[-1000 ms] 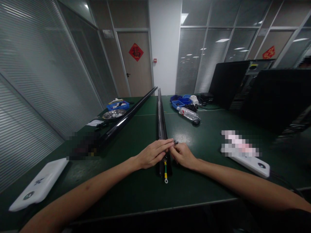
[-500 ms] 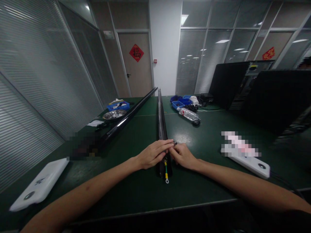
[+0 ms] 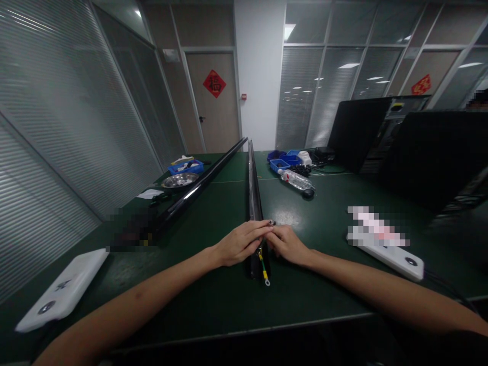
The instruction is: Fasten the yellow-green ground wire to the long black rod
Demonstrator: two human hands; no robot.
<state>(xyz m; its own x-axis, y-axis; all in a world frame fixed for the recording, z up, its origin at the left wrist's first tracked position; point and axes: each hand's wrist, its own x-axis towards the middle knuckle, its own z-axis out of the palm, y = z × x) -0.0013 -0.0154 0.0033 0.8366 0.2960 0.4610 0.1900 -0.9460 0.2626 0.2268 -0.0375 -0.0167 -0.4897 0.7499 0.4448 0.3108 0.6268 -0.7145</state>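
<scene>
L hand (image 3: 240,244) and R hand (image 3: 286,243) meet over near end of blk rail (image 3: 254,195), grip hidden, can't tell if closed; grn/yel wire (image 3: 262,264), poking out nearside, has swung R, likely being turned.

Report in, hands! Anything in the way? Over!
Left hand, right hand meeting over black rail, near end. Green-yellow wire poking toward me. Bottle off right, not blocking.

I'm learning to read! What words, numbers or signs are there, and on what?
"福": on the red diamond on the door.
Too small or blurred to read:
Right-hand red sign
Red marking on the bottle
Yellow label on the black case
Marks on both white devices
</scene>
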